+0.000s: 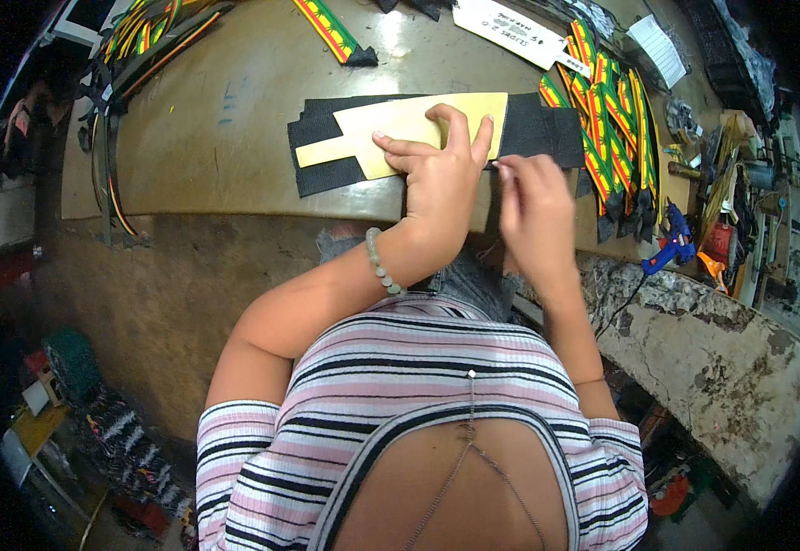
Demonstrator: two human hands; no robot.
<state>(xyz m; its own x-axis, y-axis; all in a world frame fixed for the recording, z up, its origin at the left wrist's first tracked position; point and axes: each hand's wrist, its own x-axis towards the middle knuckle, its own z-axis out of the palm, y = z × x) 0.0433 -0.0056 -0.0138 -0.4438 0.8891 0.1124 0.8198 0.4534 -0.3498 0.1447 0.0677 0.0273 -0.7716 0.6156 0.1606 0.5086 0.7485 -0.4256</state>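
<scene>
A yellow card template with a narrow tab on its left lies on pieces of black woven material near the table's front edge. My left hand presses down on the template with its fingers spread. Close to the template's lower right corner, my right hand has its thumb and forefinger pinched together. Whatever sits in that pinch is too small or hidden to name.
Red, yellow and green patterned straps are heaped to the right, and another strap lies farther back. A white label is behind the template. A blue glue gun rests at the right. More straps hang at the left.
</scene>
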